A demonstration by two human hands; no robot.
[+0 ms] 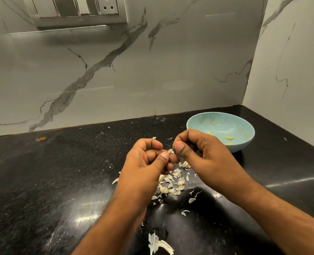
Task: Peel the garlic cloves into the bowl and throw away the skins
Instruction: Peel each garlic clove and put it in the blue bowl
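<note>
**Two hands peel a garlic clove over a dark counter**

High on the left wall sits a switch panel (75,11); the wall is grey marble with dark veins; under it lies the black counter (42,181), shiny and dotted with white bits; a small orange spot (41,138) sits near the wall on the left

In the middle, the left hand (147,162) curls its fingers and pinches a small garlic clove (170,151) with its thumb; the right hand (194,153) also pinches that clove, thumb on top, fingers curled; the two hands touch at the clove, held above the counter

Below the hands lies a pile of pale skins (172,183); a bigger skin piece (159,244) lies near the bottom edge

On the right, just behind the right hand, stands a light blue bowl (244,126) with a few yellow peeled cloves (229,138) inside
</note>
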